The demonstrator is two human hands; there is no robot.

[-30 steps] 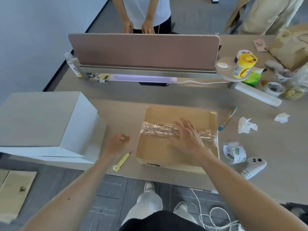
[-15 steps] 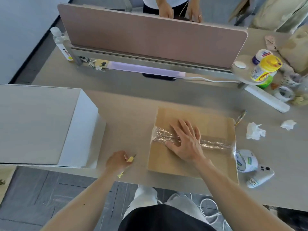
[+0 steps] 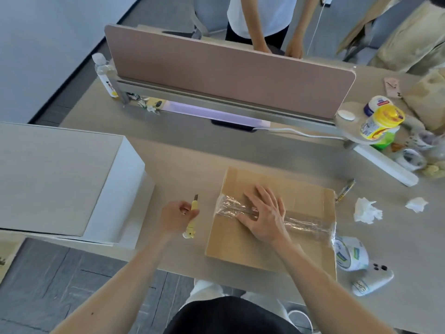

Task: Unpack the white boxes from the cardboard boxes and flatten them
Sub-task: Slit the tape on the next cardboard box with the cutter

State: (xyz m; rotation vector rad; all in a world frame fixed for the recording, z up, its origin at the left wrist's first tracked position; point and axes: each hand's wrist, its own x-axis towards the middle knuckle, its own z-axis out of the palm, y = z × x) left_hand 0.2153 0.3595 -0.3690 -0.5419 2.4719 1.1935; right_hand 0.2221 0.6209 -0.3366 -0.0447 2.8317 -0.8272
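at nine o'clock on the desk [image 3: 192,150], a white box [image 3: 115,189]; left hand [image 3: 177,216], grip round a yellow knife [image 3: 194,206], beside the cardboard box [image 3: 240,244] at six o'clock; right hand [image 3: 263,216], grip wide, presses its tape [image 3: 308,224]. opening step, i judge; next, slit that tape.

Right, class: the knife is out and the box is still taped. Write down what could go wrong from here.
1. The right hand lies flat on the tape, along the seam the knife in the left hand would likely cut; the blade could reach the fingers.
2. The blade looks extended, so a deep cut through the cardboard box might damage whatever is packed inside, which is hidden.
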